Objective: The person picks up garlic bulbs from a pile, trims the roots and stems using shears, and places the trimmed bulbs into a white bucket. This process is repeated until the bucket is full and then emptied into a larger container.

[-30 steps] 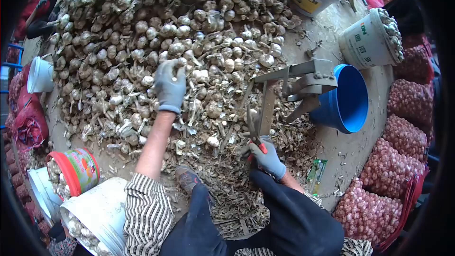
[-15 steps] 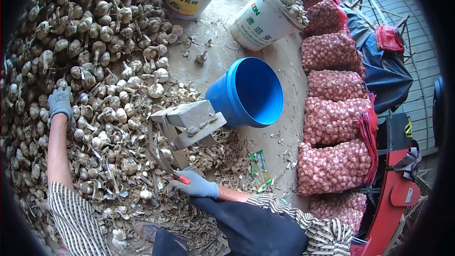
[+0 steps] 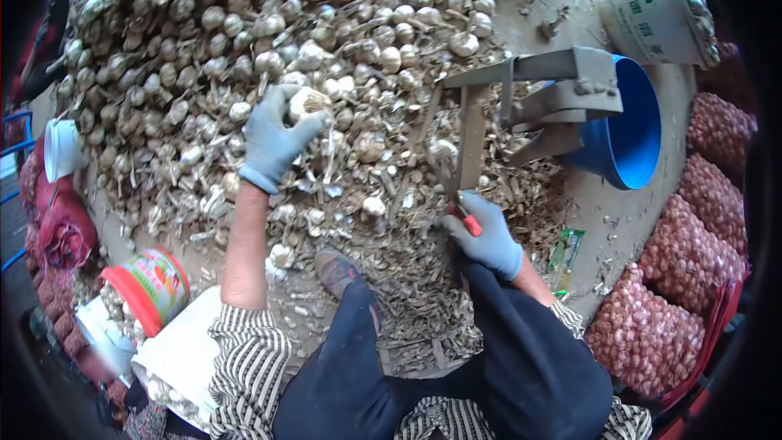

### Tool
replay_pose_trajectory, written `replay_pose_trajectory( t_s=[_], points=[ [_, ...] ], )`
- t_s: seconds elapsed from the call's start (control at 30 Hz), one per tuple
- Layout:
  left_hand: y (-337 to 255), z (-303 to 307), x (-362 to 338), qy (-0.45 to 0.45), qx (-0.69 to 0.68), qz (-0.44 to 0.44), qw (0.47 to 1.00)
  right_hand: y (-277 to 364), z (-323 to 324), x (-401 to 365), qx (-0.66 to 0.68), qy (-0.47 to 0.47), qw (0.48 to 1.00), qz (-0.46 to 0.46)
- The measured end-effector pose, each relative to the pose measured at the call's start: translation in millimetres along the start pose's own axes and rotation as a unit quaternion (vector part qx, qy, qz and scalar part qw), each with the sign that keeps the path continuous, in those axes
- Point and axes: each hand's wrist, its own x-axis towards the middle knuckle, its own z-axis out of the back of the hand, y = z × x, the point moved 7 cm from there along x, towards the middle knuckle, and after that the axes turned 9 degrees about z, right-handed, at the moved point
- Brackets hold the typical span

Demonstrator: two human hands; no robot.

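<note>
In my gloved left hand (image 3: 275, 137) is a garlic bulb (image 3: 309, 103), gripped between thumb and fingers with its rooty side showing. The hand is just over the near slope of a big heap of garlic (image 3: 269, 24). My gloved right hand (image 3: 492, 238) is closed around a pair of red-handled shears (image 3: 471, 225). Their dark blades point up and away, beside the upright of a dusty metal stand (image 3: 472, 134). How far the blades are apart is hard to make out.
A blue bucket (image 3: 637, 126) stands behind the stand, with a white bucket of garlic (image 3: 658, 16) beyond it. Filled net sacks (image 3: 648, 332) line the right side. A red-rimmed tub (image 3: 134, 301) and a white sack (image 3: 183, 350) lie at lower left. Trimmings (image 3: 423, 301) cover the ground around my feet.
My view has swung to the left. My left hand has come back from deep in the heap and now holds a garlic bulb. The right hand keeps its hold on the shears.
</note>
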Motion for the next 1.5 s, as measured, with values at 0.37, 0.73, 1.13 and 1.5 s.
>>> replay_pose_trajectory(
  t_s=[0.37,0.73,1.13,1.5],
  points=[
    [6,-71,-193,0.169,-0.362,0.202,0.894,59,-20,1,-0.269,0.189,0.929,0.167],
    [-4,-73,-191,0.175,-0.212,0.16,0.948,50,-40,6,-0.329,0.285,0.882,0.183],
    [29,-85,-215,0.357,-0.441,0.277,0.775,22,-69,-11,-0.233,0.32,0.897,0.197],
    [45,-90,-220,0.187,-0.461,0.27,0.825,19,-59,-15,-0.138,0.208,0.955,0.162]
  ],
)
